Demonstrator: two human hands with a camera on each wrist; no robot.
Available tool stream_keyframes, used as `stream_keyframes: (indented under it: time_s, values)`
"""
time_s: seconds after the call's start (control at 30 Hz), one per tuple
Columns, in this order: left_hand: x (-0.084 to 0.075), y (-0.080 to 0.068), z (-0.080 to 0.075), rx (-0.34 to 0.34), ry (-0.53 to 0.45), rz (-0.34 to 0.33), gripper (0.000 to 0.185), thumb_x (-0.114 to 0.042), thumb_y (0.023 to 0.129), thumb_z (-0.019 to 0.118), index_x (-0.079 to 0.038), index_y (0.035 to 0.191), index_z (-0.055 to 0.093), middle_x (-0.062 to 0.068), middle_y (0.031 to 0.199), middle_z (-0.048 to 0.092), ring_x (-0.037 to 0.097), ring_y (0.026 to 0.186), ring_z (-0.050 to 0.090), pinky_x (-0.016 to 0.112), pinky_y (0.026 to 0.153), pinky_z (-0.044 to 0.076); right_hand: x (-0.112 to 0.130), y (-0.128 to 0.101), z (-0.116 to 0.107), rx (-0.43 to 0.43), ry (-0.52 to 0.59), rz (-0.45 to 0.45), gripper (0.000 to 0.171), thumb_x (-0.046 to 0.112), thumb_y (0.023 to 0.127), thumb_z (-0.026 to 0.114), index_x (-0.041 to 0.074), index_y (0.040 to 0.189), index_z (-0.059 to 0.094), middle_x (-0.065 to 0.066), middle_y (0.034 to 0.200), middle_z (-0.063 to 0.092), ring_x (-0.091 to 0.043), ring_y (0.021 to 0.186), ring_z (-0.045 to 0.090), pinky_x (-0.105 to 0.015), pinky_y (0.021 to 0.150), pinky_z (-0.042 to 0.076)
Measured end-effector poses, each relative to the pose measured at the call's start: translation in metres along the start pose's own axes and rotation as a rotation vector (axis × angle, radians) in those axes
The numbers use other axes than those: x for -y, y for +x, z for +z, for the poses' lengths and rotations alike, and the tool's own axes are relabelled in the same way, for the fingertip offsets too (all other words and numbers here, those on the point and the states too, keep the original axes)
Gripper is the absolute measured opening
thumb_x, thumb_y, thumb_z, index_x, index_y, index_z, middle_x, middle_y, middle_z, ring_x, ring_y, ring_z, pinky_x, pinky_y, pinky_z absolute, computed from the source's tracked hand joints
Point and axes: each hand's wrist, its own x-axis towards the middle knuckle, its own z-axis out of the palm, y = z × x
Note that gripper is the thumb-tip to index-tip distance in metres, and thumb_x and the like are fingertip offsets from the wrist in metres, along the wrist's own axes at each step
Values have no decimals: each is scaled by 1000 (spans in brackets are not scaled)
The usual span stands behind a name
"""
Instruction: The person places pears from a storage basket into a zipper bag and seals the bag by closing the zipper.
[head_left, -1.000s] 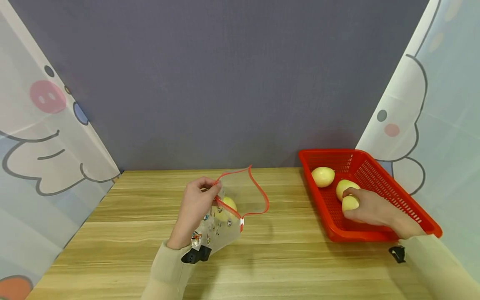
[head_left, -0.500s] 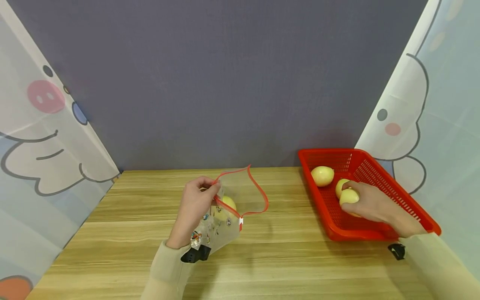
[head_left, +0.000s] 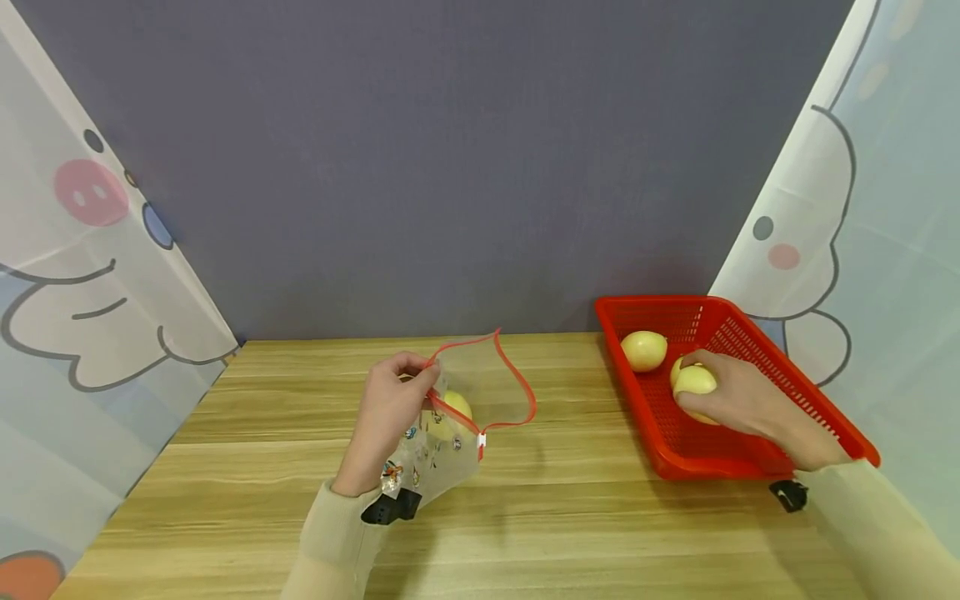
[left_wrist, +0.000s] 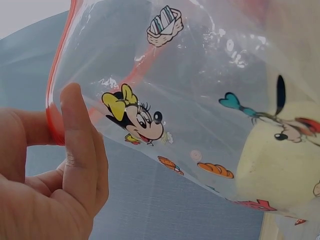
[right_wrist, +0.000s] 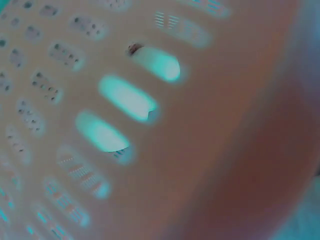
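Note:
In the head view my left hand (head_left: 393, 400) pinches the red rim of a clear zip bag (head_left: 457, 467), whose mouth gapes open to the right. Cartoon prints cover the bag, and a pale yellow oval fruit (left_wrist: 277, 165) rests inside it, seen through the plastic in the left wrist view. Over at the right, my right hand (head_left: 742, 404) grips another pale yellow fruit (head_left: 695, 381) within a red plastic basket (head_left: 652, 433). Behind that one a similar fruit (head_left: 677, 367) is partly hidden. One more fruit (head_left: 644, 351) lies at the basket's left wall.
The wooden table (head_left: 247, 500) runs back to a dark grey panel (head_left: 450, 167). Printed curtains (head_left: 892, 250) stand on both sides. The right wrist view is filled by the slotted basket wall (right_wrist: 200, 140), with bright patches of fruit through its slots.
My right hand has raised the gripped fruit slightly and shifted it a little left, overlapping the fruit behind. My left hand and the bag stay where they were.

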Motion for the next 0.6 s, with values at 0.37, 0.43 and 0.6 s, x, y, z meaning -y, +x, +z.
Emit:
stream_keyframes:
  time_s: [0.37,0.43,0.6]
  values:
    - [-1,0,0,-5,1,8,13,-10,98,67,2,98,71,13,90,60,19,68,63,28,61,62,18,0,-3,-35,31,9,45,42,88,74,7,114,66,-2,86,63,-20,76,55,-32,63,46]
    - [0,0,1,-5,4,7,13,-10,98,67,2,98,71,13,91,60,19,68,62,28,61,62,21,1,-5,-40,32,5,47,45,88,74,7,114,66,-1,86,63,-20,76,55,-32,63,47]
    - [-1,0,0,-2,3,9,13,-10,98,67,2,97,71,13,90,60,20,68,63,29,61,62,31,2,-8,-58,41,-12,45,45,87,75,8,112,66,-2,86,63,-20,76,56,-33,63,48]
